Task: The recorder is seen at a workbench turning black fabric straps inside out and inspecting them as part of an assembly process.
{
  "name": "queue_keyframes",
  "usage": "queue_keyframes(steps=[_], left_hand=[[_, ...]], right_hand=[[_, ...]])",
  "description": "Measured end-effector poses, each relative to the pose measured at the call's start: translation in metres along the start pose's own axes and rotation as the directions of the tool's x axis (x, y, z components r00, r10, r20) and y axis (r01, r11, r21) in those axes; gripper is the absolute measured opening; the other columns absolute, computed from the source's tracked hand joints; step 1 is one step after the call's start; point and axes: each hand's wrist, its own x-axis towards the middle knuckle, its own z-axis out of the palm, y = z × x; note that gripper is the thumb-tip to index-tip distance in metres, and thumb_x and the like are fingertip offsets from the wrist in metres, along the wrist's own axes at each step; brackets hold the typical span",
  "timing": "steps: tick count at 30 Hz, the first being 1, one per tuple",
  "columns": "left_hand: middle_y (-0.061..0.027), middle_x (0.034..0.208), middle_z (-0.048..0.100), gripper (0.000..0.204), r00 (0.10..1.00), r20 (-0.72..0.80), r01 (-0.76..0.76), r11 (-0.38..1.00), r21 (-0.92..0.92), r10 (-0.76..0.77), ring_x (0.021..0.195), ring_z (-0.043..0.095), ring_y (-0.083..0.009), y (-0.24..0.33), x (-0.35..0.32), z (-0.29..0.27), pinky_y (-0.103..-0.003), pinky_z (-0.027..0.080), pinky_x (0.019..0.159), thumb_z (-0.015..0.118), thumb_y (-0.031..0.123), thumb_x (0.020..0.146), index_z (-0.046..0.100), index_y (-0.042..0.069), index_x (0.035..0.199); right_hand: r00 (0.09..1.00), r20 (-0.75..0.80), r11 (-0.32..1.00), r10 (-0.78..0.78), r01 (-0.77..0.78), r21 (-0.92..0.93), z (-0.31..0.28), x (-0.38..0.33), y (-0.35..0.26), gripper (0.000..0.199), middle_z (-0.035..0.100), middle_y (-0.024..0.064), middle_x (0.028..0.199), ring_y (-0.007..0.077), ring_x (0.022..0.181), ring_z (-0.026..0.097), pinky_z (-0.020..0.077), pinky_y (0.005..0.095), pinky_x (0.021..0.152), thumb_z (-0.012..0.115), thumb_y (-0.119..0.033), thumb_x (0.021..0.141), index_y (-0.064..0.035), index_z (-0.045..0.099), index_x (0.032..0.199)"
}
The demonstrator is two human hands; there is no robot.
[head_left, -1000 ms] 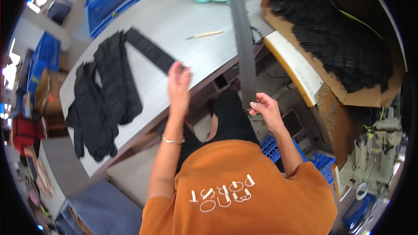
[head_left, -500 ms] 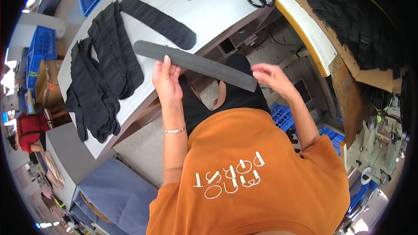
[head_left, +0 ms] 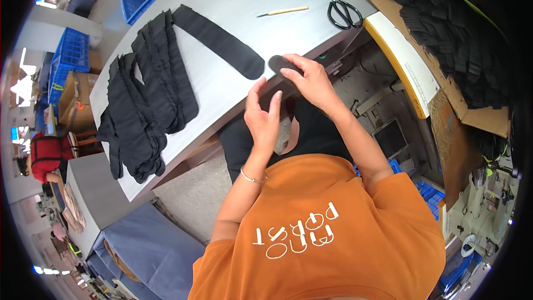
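My right hand [head_left: 315,84] pinches a dark grey-black strip [head_left: 277,65] near its rounded end, just off the table's front edge. Most of that strip is hidden behind the fingers or turned away from view. Close below it, my left hand [head_left: 262,122] is raised over my lap, thumb and fingers apart, with nothing seen in it. On the pale table [head_left: 208,86] a single black fabric strip [head_left: 222,43] lies flat, its rounded end near my hands. Beside it, to the left, several similar strips form an overlapping pile [head_left: 141,116] reaching the table's front edge.
Black-handled scissors [head_left: 345,18] and a thin pale-handled pointed tool [head_left: 286,10] lie farther back on the table. At the right, a cardboard box [head_left: 488,119] holds many black pieces. A blue crate [head_left: 129,1] stands beyond the table; a person in red [head_left: 47,155] is far left.
The strip, stretched between my hands before, has passed from my left hand into my right and now shows only its rounded end. My left hand has let go and moved right and down.
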Motion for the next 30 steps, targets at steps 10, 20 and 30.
queue_keyframes(steps=[10, 20, 30], left_hand=[[-0.0116, 0.114, 0.064, 0.033, 0.930, 0.104, -0.361, 0.825, 0.435, 0.353, 0.107, 0.057, -0.0303, -0.043, 0.034, -0.010, -0.041, 0.041, 0.099, 0.073, 0.007, 0.079, 0.068, 0.006, 0.111], [-0.0084, 0.092, 0.072, 0.017, 0.990, -0.116, -0.057, 0.988, 0.142, 0.074, 0.083, 0.066, -0.0158, -0.040, 0.025, -0.016, -0.030, 0.051, 0.078, 0.064, 0.013, 0.095, 0.073, 0.004, 0.106], [-0.0047, 0.098, 0.068, 0.021, 0.995, -0.077, 0.044, 0.976, -0.215, -0.062, 0.088, 0.060, -0.0091, -0.022, 0.021, -0.027, -0.023, 0.048, 0.082, 0.060, 0.005, 0.097, 0.065, -0.006, 0.114]], right_hand=[[1.000, 0.023, 0.977, 0.007, -0.002, -0.215, 0.010, 0.001, 0.042, 0.035, 0.068, 0.0182, 0.112, 0.0354, 0.105, 0.065, 0.0504, 0.0375, 0.089, 0.060, -0.009, 0.089, -0.0057, 0.061, 0.124], [0.997, -0.077, 0.874, -0.020, -0.019, -0.485, 0.028, 0.015, 0.036, 0.032, 0.070, 0.0154, 0.091, 0.0344, 0.086, 0.068, 0.0532, 0.0448, 0.074, 0.062, -0.029, 0.090, -0.0140, 0.067, 0.118], [0.996, -0.032, 0.904, 0.085, -0.090, -0.418, 0.022, 0.013, 0.027, 0.024, 0.070, 0.0154, 0.089, 0.0349, 0.087, 0.067, 0.0512, 0.0455, 0.072, 0.061, -0.021, 0.089, -0.0109, 0.068, 0.109]])
